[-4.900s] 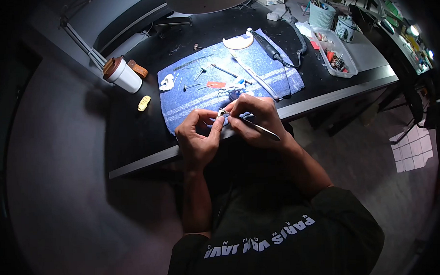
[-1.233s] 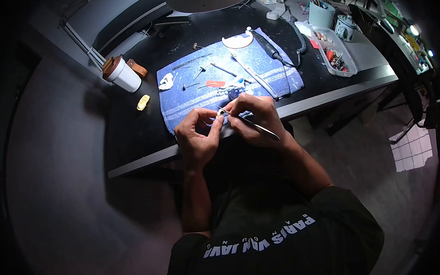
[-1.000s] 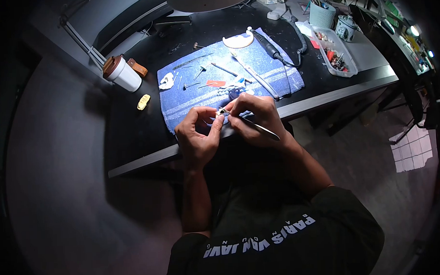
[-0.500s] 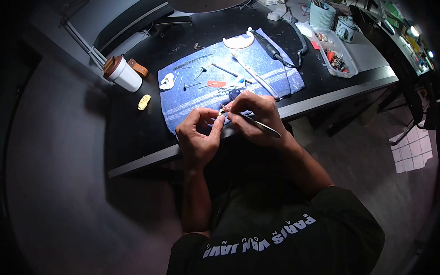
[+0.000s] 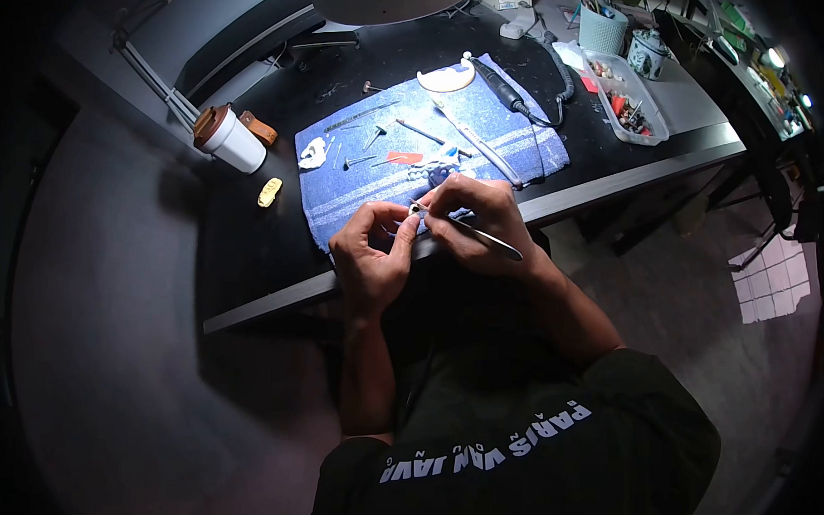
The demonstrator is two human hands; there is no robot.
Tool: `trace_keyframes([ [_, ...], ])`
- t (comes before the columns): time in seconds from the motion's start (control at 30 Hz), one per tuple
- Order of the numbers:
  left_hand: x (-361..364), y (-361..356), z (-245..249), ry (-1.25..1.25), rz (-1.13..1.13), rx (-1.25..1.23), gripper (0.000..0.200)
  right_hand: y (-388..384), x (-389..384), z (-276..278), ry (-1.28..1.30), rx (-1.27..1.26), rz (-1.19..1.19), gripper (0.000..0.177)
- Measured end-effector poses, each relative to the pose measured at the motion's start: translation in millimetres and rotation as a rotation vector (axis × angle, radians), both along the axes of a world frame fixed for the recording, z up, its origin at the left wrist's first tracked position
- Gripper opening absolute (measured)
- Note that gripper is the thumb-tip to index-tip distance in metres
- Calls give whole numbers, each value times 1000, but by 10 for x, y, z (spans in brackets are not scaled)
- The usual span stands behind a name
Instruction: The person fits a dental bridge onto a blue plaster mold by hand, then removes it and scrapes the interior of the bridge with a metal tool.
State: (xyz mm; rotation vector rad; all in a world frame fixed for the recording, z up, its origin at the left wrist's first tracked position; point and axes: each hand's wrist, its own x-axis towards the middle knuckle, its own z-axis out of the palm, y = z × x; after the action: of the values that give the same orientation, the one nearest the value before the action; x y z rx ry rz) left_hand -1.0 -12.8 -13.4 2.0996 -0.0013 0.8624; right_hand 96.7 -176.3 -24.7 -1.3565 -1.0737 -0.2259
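Observation:
Pinched between the thumb and fingertips of my left hand point(image 5: 373, 256) is a small white piece with a dark spot point(image 5: 415, 209). My right hand point(image 5: 483, 220) grips a slim silver hand tool point(image 5: 500, 245) like a pen, its flat rounded end pointing down to the right. The tool's tip is at the small piece, too small to tell whether it touches. Both hands are over the table's front edge, in front of a blue towel point(image 5: 324, 211). Just beyond my right fingers lies a dark blue object point(image 5: 441, 172), partly hidden.
Small metal tools, a red strip point(image 5: 405, 157), a white-handled tool point(image 5: 490, 150) and a corded handpiece point(image 5: 501, 86) lie on the towel. A lidded cup point(image 5: 237, 145) and yellowish dental model point(image 5: 269, 192) stand left; a clear divided box point(image 5: 638, 113) sits right. A lamp shade point(image 5: 385, 0) hangs above.
The small piece has turned slightly in my left fingers, and the tool's tip has shifted a little against it. Everything else stays where it was.

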Motion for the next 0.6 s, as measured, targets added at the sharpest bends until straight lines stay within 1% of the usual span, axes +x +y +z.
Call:
trace_keyframes([
  [0.33,16,-17,-13,-16,-20,-64,11,-3,-12,-8,42,-9,2,11],
  [0.43,9,-5,-19,10,-13,-66,11,5,-15,8,28,0,-4,11],
  [0.53,7,15,-19,-10,-15,-3,12,1,-21,12,40,-7,8,11],
  [0.6,-10,16,0,46,-18,-20,13,-14,-13,12,43,-21,16,12],
])
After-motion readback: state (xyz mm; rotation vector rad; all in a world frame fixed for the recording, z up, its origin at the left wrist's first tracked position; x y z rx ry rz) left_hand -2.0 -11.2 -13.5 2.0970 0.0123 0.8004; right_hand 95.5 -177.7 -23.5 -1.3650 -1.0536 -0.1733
